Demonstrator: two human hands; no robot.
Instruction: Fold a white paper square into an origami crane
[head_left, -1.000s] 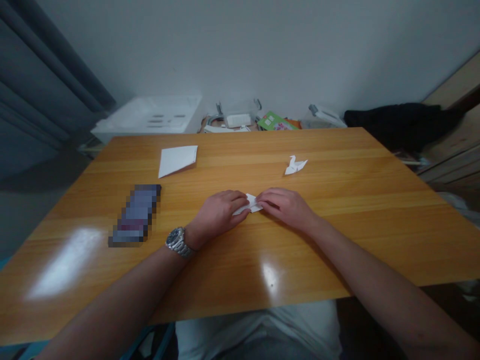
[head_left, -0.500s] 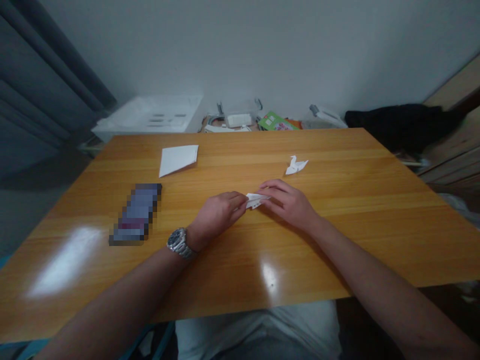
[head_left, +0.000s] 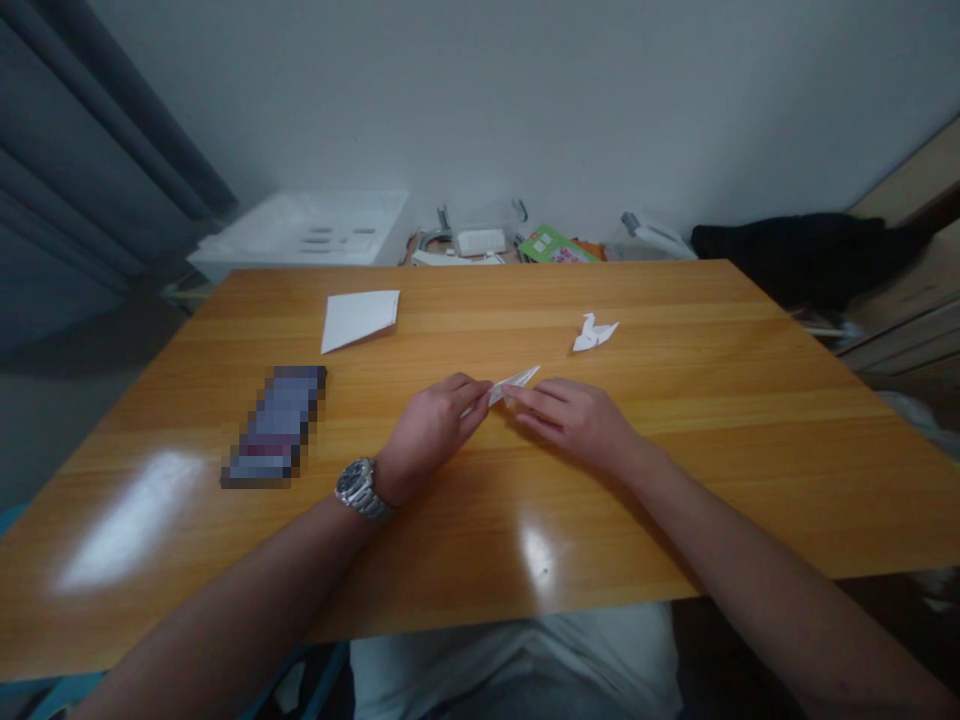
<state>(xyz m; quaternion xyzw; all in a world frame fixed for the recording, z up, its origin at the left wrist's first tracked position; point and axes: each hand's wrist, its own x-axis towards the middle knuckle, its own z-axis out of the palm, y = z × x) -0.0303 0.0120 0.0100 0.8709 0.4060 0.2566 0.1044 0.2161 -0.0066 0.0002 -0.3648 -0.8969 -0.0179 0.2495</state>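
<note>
My left hand (head_left: 433,428), with a metal watch on the wrist, pinches the near end of a small folded white paper piece (head_left: 514,382) at the middle of the wooden table (head_left: 675,450). The paper's pointed tip sticks up and away to the right. My right hand (head_left: 576,420) rests beside it, its fingers stretched toward the paper's lower edge and touching it. A finished white paper bird (head_left: 594,334) stands further back to the right. A folded white sheet (head_left: 358,318) lies at the back left.
A dark phone-like object (head_left: 274,425), blurred out, lies left of my hands. Behind the table stand a white box (head_left: 300,230), cables, a green booklet (head_left: 553,245) and dark cloth (head_left: 802,250). A grey curtain hangs at the left.
The folded paper has been raised from flat under both hands to a thin point angled up and to the right. My right hand's fingers have stretched out and slid slightly right.
</note>
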